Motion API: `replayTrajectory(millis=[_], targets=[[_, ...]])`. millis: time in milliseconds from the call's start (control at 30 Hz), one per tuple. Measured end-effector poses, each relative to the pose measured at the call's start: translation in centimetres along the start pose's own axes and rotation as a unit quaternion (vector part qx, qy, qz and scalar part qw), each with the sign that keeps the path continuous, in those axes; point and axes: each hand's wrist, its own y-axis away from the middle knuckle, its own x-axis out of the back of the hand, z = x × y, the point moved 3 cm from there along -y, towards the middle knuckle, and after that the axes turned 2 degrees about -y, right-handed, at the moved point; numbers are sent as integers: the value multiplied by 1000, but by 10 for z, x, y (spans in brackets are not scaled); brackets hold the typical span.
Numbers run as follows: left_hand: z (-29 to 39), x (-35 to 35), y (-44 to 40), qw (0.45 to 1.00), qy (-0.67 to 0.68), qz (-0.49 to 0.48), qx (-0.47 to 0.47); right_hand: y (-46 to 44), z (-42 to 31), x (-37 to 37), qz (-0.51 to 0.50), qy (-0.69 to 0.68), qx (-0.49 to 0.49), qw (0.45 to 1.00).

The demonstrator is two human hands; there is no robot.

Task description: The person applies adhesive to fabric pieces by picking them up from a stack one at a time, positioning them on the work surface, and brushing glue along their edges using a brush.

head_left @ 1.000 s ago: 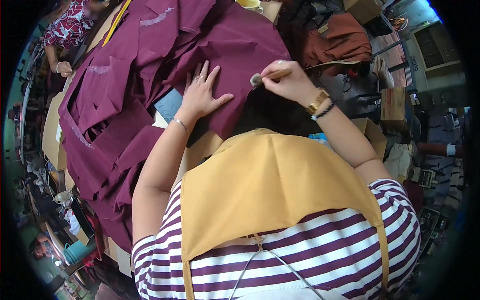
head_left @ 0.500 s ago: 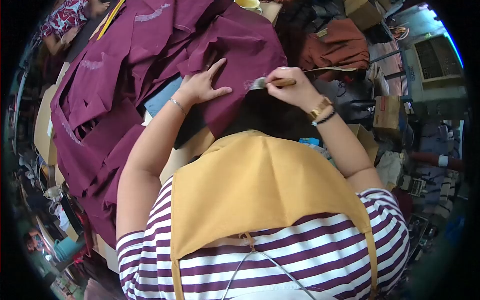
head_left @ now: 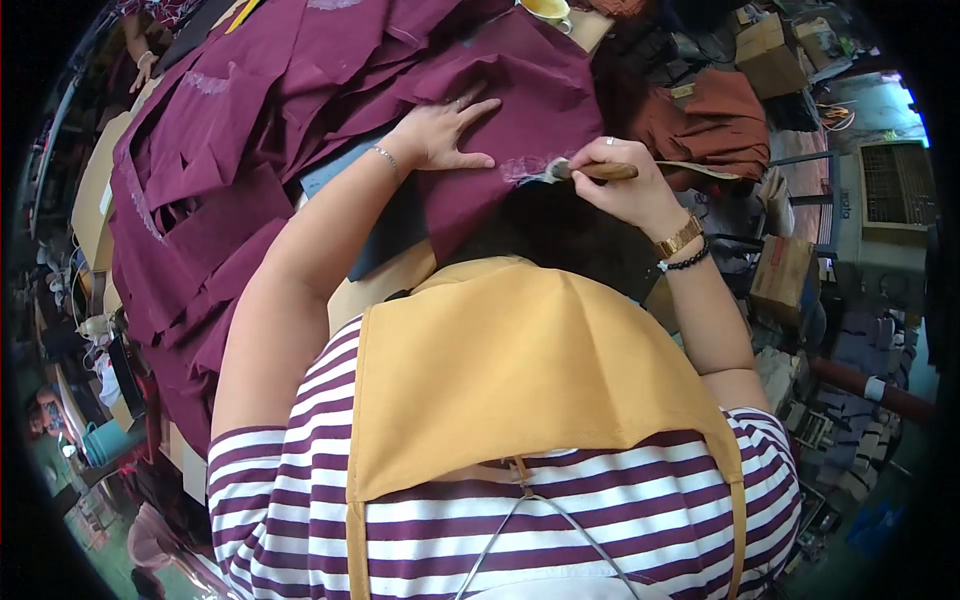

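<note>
Overlapping maroon cloth pieces (head_left: pixel 240 140) lie heaped before me, some with whitish smears. My left hand (head_left: pixel 440 135) rests on one piece with its fingers apart, holding nothing. My right hand (head_left: pixel 620 185) is closed around the wooden handle of a brush (head_left: pixel 615 171). The pale bristles touch the cloth edge beside a whitish wet-looking smear (head_left: pixel 525 168). Part of a blue-grey flat surface (head_left: pixel 350 165) shows under the cloth, near my left forearm.
A yellow cup (head_left: pixel 547 12) stands at the table's far edge. Rust-coloured cloth (head_left: pixel 710 125) lies at the right, with cardboard boxes (head_left: pixel 782 275) beyond. Another person's hand (head_left: pixel 143 70) is at the upper left. A teal container (head_left: pixel 105 442) is at the lower left.
The brush has moved along the cloth edge, and the whitish smear there has grown. My left hand has slid slightly up and right over the cloth. The other person's arm has shifted.
</note>
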Motion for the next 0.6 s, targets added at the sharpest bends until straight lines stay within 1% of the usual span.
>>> replayTrajectory(millis=[67, 100, 133, 200, 233, 300, 400, 433, 467, 533, 600], targets=[[-3, 0, -8, 999, -24, 8, -21, -13, -14, -11, 15, -73, 45, 996], [-5, 0, -11, 999, -37, 12, -30, -17, -18, -23, 5, -105, 58, 993], [-7, -2, -14, 996, -63, 31, -47, -21, -16, -33, -21, -83, 70, 994], [-11, -6, -18, 988, -115, 67, -81, -19, -8, -42, -28, -109, 82, 990], [-10, -4, -20, 991, -99, 47, -75, -16, -2, -34, -49, -75, 73, 993], [-8, -3, -20, 988, -122, 53, -73, -14, 2, -14, -75, 14, 50, 996], [-8, -4, -18, 985, -131, 79, -84, -18, -14, -13, -46, -49, 64, 996], [-8, -4, -17, 983, -130, 92, -89, -21, -19, -21, -37, -89, 86, 992], [-6, 0, -15, 983, -133, 102, -77, -23, -22, -31, -37, -130, 98, 986], [2, 5, -4, 981, -141, 120, -55, -21, -12, -48, -72, -110, 143, 981], [17, 9, 19, 962, -159, 191, 114, -18, 0, -38, -72, -89, 114, 987]])
